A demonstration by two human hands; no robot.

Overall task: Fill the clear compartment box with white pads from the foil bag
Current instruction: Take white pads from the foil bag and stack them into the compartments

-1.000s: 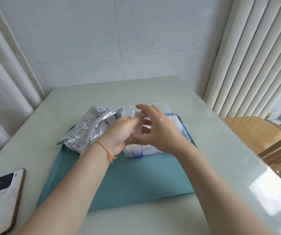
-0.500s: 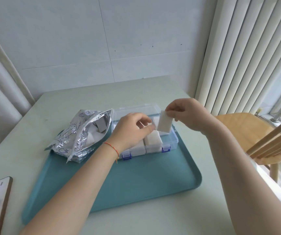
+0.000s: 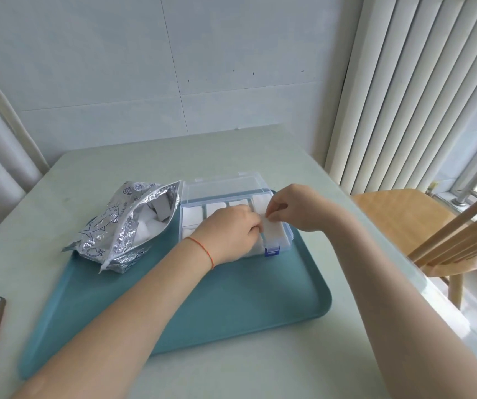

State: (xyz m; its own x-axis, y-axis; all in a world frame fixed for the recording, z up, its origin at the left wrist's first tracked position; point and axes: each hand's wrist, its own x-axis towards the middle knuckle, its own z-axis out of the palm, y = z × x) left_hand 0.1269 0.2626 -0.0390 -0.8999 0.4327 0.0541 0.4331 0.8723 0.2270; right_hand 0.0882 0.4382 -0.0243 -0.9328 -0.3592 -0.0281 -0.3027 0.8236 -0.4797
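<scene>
Now both hands meet over the box, which sits on the tray at its 1 o'clock corner. Right hand pinches a white pad by its top edge, above the box's 4 o'clock part. Left hand has curled fingers touching that pad; its grip is hidden. At 9 o'clock of the box lies the open bag, touching it, with pads inside.

At frame centre, the right hand pinches a white pad over the clear compartment box on a teal tray. The left hand rests on the box. The open foil bag lies just left of it.
</scene>
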